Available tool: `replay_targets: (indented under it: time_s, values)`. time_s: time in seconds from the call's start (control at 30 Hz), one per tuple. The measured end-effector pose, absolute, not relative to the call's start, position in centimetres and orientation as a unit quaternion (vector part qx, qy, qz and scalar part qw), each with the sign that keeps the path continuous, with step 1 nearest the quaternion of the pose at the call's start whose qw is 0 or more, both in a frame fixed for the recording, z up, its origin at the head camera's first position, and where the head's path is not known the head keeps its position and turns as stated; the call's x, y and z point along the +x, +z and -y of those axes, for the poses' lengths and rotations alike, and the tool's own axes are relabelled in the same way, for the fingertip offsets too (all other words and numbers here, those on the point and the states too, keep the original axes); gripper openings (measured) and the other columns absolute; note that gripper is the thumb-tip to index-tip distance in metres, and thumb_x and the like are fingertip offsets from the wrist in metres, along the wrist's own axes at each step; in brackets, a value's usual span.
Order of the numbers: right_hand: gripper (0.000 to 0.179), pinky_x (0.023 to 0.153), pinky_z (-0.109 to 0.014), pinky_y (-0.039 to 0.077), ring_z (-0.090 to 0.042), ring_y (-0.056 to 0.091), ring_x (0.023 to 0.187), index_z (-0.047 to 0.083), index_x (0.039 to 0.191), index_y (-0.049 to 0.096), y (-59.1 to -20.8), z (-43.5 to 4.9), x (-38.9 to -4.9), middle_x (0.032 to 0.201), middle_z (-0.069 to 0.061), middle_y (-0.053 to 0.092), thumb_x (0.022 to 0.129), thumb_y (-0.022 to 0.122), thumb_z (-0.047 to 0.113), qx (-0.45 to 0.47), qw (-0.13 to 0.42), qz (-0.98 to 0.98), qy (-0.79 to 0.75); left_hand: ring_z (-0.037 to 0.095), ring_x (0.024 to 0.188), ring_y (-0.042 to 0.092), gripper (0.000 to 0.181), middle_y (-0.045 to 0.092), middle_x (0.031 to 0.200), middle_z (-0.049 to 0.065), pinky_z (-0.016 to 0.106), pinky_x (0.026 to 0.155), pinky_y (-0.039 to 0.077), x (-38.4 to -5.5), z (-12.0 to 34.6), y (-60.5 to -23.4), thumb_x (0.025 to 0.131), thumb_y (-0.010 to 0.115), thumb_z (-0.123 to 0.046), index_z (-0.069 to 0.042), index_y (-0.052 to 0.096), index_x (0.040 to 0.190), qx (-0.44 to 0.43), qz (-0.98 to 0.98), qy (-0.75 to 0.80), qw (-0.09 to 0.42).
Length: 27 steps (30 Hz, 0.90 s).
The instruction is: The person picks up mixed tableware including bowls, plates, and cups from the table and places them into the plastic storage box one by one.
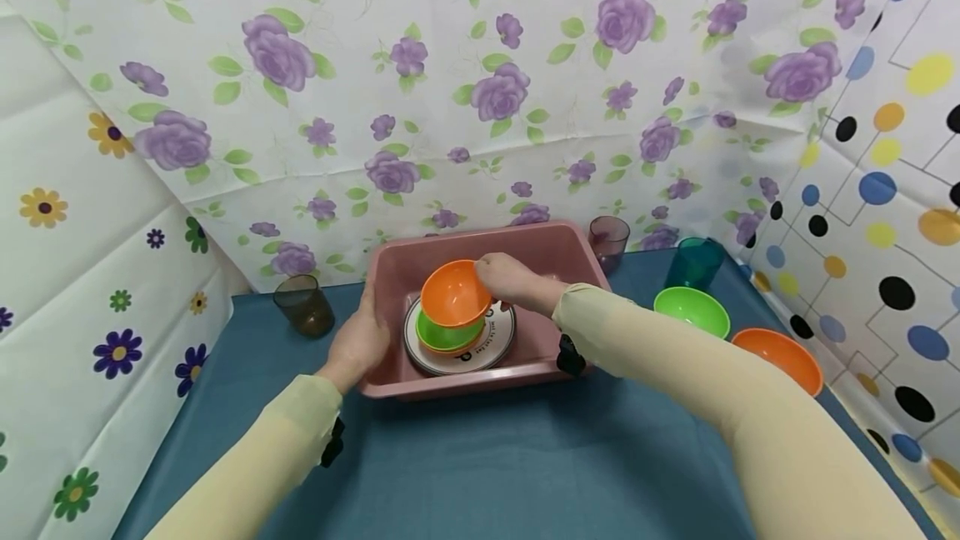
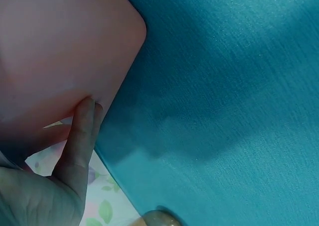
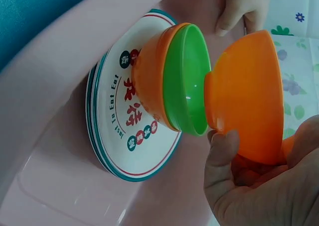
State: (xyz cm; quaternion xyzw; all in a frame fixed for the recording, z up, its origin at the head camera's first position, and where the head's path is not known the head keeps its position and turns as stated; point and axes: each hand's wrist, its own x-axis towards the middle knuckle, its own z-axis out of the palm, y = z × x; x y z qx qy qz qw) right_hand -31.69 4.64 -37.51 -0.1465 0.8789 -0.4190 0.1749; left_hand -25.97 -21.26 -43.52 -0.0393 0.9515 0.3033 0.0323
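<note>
My right hand [image 1: 517,282] grips an orange bowl [image 1: 455,294] at its side, tilted, inside a pink basin [image 1: 420,252]. Just below it sits a green bowl [image 3: 187,81], nested in another orange bowl [image 3: 148,79]. In the right wrist view, the held bowl's base is close to the green rim; whether they touch I cannot tell. Both nested bowls rest on a stack of white plates [image 1: 498,344] with dark rims and printed lettering. At the basin's left end, my left hand [image 1: 360,344] holds the side wall, its fingers against the outside in the left wrist view.
A brown cup [image 1: 303,307] stands left of the basin. Behind its right corner is a pinkish cup [image 1: 608,242]. A teal cup [image 1: 693,263], a green bowl [image 1: 692,311] and an orange bowl [image 1: 780,358] line the table's right side. Patterned sheets [image 1: 495,94] wall the blue table [image 1: 517,465].
</note>
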Motion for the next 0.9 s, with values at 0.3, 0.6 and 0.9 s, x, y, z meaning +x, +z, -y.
replay_targets:
  time_s: [0.3,0.6,0.9]
  values:
    - [0.041,0.057,-0.032,0.058,-0.016,0.054,0.055,-0.005,0.11,0.067,-37.9,-3.9,-32.2,0.067,-0.005,0.054,0.111,0.033,0.018,-0.16,0.192,-0.87,-0.424,0.023,0.066,0.068,0.079,0.064,0.093,0.016,0.044,0.068,0.062,-25.9,21.3,-43.5,0.11,0.041,-0.019,-0.036,-0.017,0.162,-0.044,-0.947,0.316,0.033]
    - [0.036,0.052,-0.027,0.056,-0.014,0.052,0.051,-0.005,0.1,0.068,-38.0,-3.5,-32.5,0.065,-0.004,0.05,0.108,0.037,0.01,-0.169,0.194,-0.888,-0.381,0.022,0.065,0.068,0.084,0.065,0.093,0.016,0.044,0.067,0.062,-26.0,21.4,-43.8,0.109,0.044,-0.017,-0.038,-0.019,0.161,-0.042,-0.948,0.313,0.034]
    - [0.033,0.051,-0.026,0.055,-0.018,0.062,0.052,-0.006,0.098,0.072,-38.0,-3.3,-32.7,0.067,-0.008,0.056,0.102,0.04,0.002,-0.158,0.2,-0.9,-0.353,0.022,0.068,0.069,0.077,0.068,0.105,0.02,0.044,0.068,0.062,-25.9,21.3,-43.5,0.11,0.04,-0.019,-0.031,-0.015,0.163,-0.042,-0.951,0.304,0.03]
